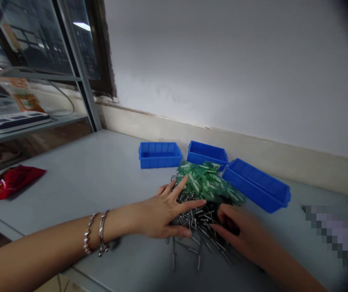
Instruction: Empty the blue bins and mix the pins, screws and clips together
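A heap of slim silver metal pins (192,217) lies on the grey table, with several strays at its near edge. My left hand (164,215) rests over the heap's left side, fingers spread and touching the pins. At the right edge of the heap is my right hand (243,231), slightly blurred. Its fingers curl inward, and whatever they hold is hidden. Behind the pins, and partly touching them, sits a pile of green-tinted clear plastic packets (206,182) with whitish pieces inside.
Three blue plastic bins stand along the wall: a left bin (160,162), a middle bin (207,152) and a longer right bin (256,186). A red packet (17,180) lies on the table (100,162) at far left. Beside the window is a metal shelf (67,119) holding a power strip (15,121).
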Motion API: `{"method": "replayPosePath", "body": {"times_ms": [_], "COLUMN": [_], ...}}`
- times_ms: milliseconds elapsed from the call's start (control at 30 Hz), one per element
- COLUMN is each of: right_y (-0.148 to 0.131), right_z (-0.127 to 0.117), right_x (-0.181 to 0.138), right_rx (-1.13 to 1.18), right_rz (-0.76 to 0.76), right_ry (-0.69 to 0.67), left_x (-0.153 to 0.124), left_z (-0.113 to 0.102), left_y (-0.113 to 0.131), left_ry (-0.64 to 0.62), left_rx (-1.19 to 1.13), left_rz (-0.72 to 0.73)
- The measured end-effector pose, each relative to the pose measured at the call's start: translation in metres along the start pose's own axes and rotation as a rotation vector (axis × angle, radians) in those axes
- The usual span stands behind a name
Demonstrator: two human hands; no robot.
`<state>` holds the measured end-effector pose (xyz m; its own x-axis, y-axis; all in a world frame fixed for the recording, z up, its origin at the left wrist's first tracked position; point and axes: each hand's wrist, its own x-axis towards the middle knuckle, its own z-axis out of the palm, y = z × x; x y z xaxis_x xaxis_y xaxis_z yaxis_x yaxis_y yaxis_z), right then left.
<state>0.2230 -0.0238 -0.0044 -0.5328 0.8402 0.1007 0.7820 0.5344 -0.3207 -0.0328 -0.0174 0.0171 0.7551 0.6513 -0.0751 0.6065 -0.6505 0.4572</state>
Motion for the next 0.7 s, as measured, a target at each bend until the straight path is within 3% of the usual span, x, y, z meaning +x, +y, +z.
{"method": "replayPosePath", "body": {"times_ms": [700], "right_y": [-0.0045], "right_z": [-0.0038], "right_x": [0.0020], "right_rx": [0.008], "right_rz": [0.008], "right_ry": [-0.027], "left_x": [-0.0027], "left_z": [-0.0038], "left_y": [0.0055], "left_ry": [-0.011], "left_rx": [0.069], "left_rz": [-0.017]}}
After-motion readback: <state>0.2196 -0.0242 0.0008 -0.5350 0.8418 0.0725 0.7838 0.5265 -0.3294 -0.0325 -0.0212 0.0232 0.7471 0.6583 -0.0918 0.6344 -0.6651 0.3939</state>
